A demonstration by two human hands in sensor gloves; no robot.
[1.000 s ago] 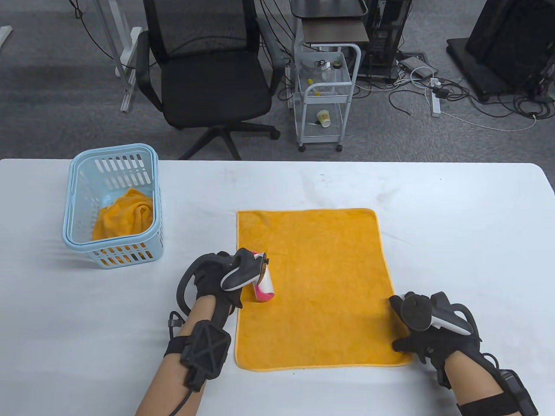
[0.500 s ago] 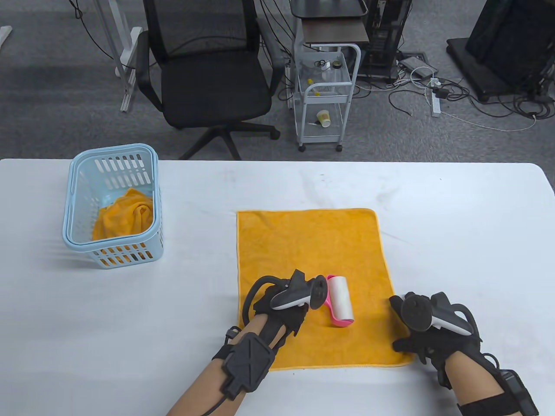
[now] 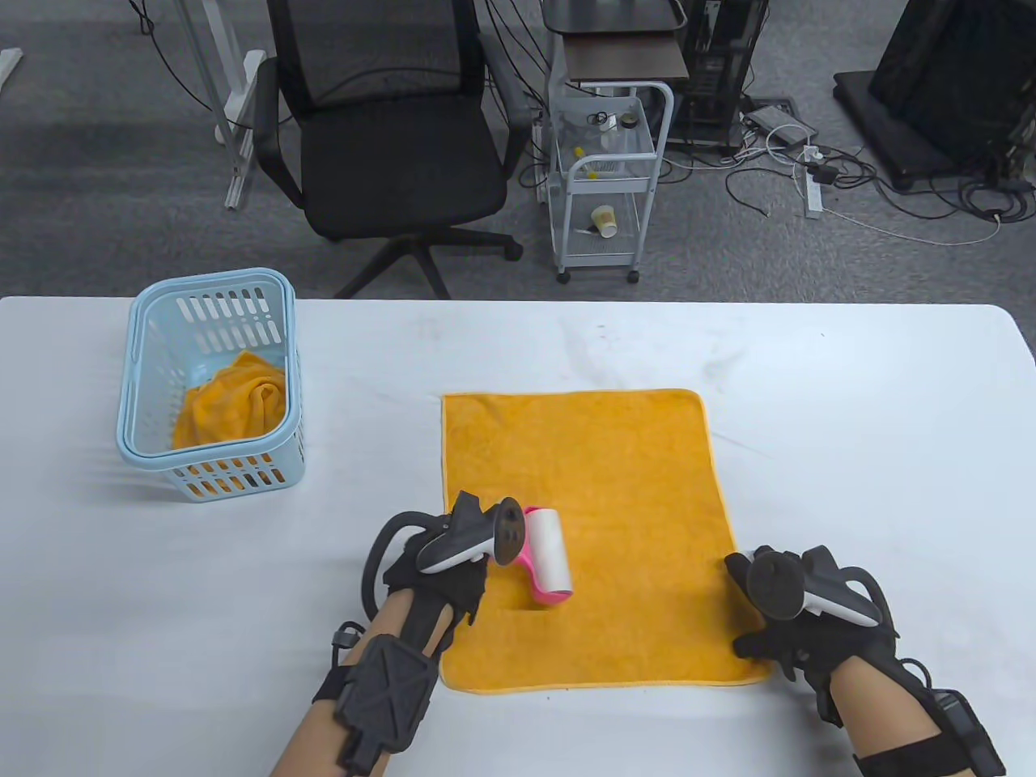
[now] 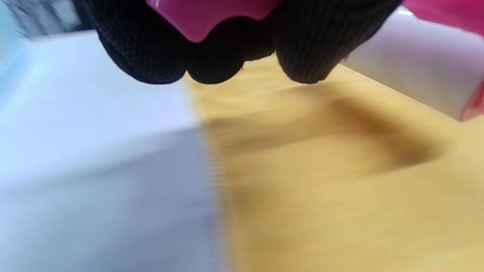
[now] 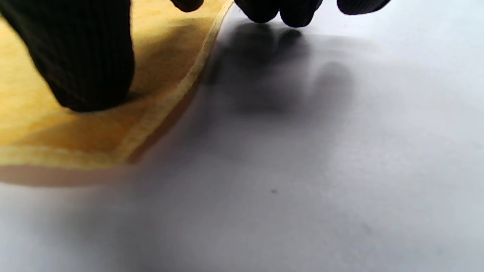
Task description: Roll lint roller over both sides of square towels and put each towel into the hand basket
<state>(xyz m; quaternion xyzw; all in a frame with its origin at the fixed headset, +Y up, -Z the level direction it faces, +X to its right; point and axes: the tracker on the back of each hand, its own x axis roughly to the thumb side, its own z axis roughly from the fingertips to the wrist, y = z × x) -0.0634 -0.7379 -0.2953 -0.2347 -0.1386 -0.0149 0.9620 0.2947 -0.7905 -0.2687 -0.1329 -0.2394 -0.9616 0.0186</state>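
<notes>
An orange towel point(image 3: 583, 502) lies flat on the white table point(image 3: 850, 405). My left hand point(image 3: 441, 566) grips the pink handle of a lint roller point(image 3: 549, 558), whose white roll rests on the towel's near-left part. In the left wrist view my fingers point(image 4: 211, 49) curl round the pink handle, with the white roll point(image 4: 416, 83) at upper right over the towel point(image 4: 340, 181). My right hand point(image 3: 777, 623) presses down the towel's near right corner. In the right wrist view my thumb point(image 5: 90, 56) sits on the towel's hem point(image 5: 159, 113).
A light blue hand basket point(image 3: 212, 380) stands at the table's left with a crumpled orange towel point(image 3: 235, 401) inside. Beyond the far edge are a black office chair point(image 3: 388, 146) and a white wire cart point(image 3: 607, 178).
My left hand rolled the lint roller rightward across the towel, then back leftward to the near-left part. My right hand stayed on the near right corner.
</notes>
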